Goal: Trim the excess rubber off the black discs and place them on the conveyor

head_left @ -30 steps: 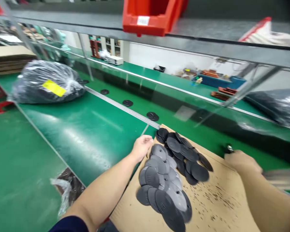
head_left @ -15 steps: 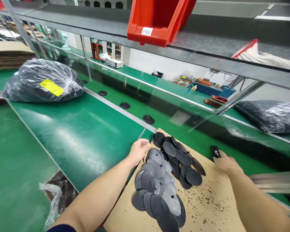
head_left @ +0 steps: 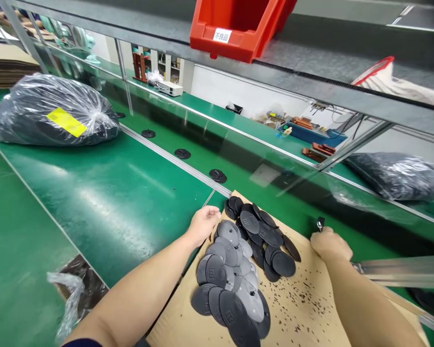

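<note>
My left hand is closed, fingers curled against the left edge of a cardboard sheet; whatever it may hold is hidden. Across the sheet's far right edge, my right hand is closed around a small black tool with a shiny metal part. Between my arms lie overlapping thin discs: a grey-and-black pile nearer me and a black pile behind it. Some discs show raised marks, others a small central knob. Many tiny black scraps are scattered over the sheet's right side.
Black discs sit at intervals along the green belt beyond a metal rail. Left stands a stuffed clear plastic bag with a yellow label. Overhead, a metal shelf carries a red bin. Another bag lies right.
My right hand has shifted a little left with the small black tool and turned it somewhat. My left hand stays at the sheet's edge. The view has moved slightly; the disc piles look unchanged.
</note>
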Motion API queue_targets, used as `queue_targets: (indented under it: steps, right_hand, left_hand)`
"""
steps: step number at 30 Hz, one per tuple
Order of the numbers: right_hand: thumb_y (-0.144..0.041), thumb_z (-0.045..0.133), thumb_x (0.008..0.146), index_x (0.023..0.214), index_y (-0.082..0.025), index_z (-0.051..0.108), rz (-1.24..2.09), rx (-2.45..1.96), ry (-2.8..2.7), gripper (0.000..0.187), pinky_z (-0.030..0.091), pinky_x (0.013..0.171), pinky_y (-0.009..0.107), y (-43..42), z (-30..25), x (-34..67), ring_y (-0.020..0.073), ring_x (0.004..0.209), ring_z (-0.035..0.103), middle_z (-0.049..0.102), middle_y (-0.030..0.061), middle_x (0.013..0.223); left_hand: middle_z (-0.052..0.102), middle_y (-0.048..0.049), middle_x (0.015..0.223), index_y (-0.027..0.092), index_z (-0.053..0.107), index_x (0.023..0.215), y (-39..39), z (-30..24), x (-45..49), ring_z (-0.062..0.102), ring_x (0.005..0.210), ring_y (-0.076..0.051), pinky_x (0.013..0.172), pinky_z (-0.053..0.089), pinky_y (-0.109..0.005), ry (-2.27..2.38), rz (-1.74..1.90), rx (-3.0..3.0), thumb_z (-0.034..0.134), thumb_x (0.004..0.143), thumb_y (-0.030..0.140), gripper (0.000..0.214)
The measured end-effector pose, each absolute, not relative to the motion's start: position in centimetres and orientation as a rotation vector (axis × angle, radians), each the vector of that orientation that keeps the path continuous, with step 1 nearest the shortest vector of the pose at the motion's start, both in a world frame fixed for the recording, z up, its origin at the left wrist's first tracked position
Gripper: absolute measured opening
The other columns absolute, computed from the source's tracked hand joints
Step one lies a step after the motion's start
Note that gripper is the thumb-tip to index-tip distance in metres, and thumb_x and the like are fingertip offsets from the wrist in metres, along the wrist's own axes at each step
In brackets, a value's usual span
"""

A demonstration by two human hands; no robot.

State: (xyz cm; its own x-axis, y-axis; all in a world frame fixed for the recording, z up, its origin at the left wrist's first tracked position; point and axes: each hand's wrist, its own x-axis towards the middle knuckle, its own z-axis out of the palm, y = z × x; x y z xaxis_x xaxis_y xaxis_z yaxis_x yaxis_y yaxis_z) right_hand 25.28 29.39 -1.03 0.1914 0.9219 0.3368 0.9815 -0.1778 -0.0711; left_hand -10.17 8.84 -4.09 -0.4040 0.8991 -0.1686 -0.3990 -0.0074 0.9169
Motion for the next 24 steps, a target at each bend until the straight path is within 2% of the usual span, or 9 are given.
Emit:
queue_targets:
  steps: [5, 8, 11, 13, 16, 17, 20, 24]
  right_hand:
    - [-0.021, 0.049, 0.081, 0.101, -0.012, 0.063, -0.492, -2.208, -1.808, 0.026, 0.041, 0.069, 0.04, 27.1, -0.9, 25.1, 0.0342, 0.092, 0.059, 0.061, 0.0215, 0.096]
    - [-0.02, 0.048, 0.081, 0.097, -0.011, 0.061, -0.53, -2.043, -1.802, 0.023, 0.04, 0.072, 0.039, 24.7, 0.8, 24.3, 0.0305, 0.088, 0.056, 0.06, 0.0182, 0.093]
    - [-0.021, 0.045, 0.081, 0.087, -0.014, 0.059, -0.282, -1.754, -1.719, 0.017, 0.04, 0.073, 0.036, 20.8, 2.7, 22.9, 0.024, 0.079, 0.052, 0.058, 0.011, 0.082]
    - [-0.024, 0.045, 0.083, 0.089, -0.015, 0.056, -0.036, -1.476, -1.534, 0.016, 0.041, 0.074, 0.034, 17.2, 3.2, 21.8, 0.0203, 0.076, 0.051, 0.057, 0.0074, 0.081]
    - [-0.035, 0.044, 0.088, 0.09, -0.017, 0.054, 0.038, -1.405, -1.487, 0.02, 0.043, 0.066, 0.028, 10.7, 2.5, 20.0, 0.0153, 0.066, 0.049, 0.055, 0.0013, 0.074]
    - [-0.036, 0.045, 0.089, 0.091, -0.017, 0.054, 0.161, -1.316, -1.475, 0.021, 0.043, 0.066, 0.027, 8.5, 1.9, 19.5, 0.0145, 0.066, 0.049, 0.054, 0.001, 0.074]
    - [-0.036, 0.047, 0.091, 0.096, -0.017, 0.054, 0.409, -1.14, -1.436, 0.02, 0.043, 0.065, 0.026, 3.5, 0.3, 18.5, 0.0137, 0.067, 0.049, 0.053, 0.0007, 0.076]
    - [-0.035, 0.048, 0.091, 0.096, -0.017, 0.053, 0.478, -1.087, -1.319, 0.019, 0.043, 0.064, 0.026, 1.4, -1.4, 19.0, 0.013, 0.064, 0.047, 0.049, -0.001, 0.072]
  left_hand:
    - [0.066, -0.0056, 0.085, 0.014, 0.066, 0.091, 8.7, -4.3, -10.4, 0.061, 0.08, -0.015, 0.083, 0.048, -0.032, 1.187, 1.623, 0.614, 0.077, 0.067, 0.028, 0.03]
    - [0.067, -0.0059, 0.084, 0.014, 0.065, 0.091, 8.6, -4.4, -10.7, 0.062, 0.08, -0.016, 0.082, 0.049, -0.033, 1.143, 1.611, 0.596, 0.079, 0.062, 0.031, 0.037]
    - [0.068, -0.0062, 0.086, 0.014, 0.064, 0.092, 8.4, -4.2, -10.8, 0.064, 0.082, -0.017, 0.083, 0.049, -0.034, 1.102, 1.602, 0.602, 0.08, 0.059, 0.032, 0.041]
    - [0.068, -0.0064, 0.086, 0.014, 0.063, 0.09, 8.3, -4.0, -10.8, 0.064, 0.083, -0.018, 0.082, 0.05, -0.034, 1.087, 1.606, 0.609, 0.081, 0.057, 0.031, 0.041]
    - [0.068, -0.0061, 0.084, 0.013, 0.062, 0.089, 8.1, -3.9, -10.9, 0.065, 0.083, -0.018, 0.083, 0.051, -0.034, 1.095, 1.602, 0.607, 0.081, 0.054, 0.028, 0.043]
    - [0.067, -0.006, 0.084, 0.013, 0.061, 0.088, 8.0, -3.9, -11.1, 0.065, 0.083, -0.018, 0.083, 0.051, -0.034, 1.097, 1.605, 0.614, 0.081, 0.053, 0.028, 0.042]
    - [0.066, -0.0048, 0.084, 0.014, 0.06, 0.089, 7.8, -3.2, -11.7, 0.064, 0.082, -0.017, 0.081, 0.051, -0.034, 1.224, 1.648, 0.689, 0.077, 0.057, 0.029, 0.039]
    - [0.063, -0.0026, 0.081, 0.015, 0.062, 0.092, 6.0, 0.4, -10.6, 0.06, 0.074, -0.014, 0.075, 0.05, -0.029, 1.631, 1.872, 0.983, 0.07, 0.067, 0.033, 0.032]
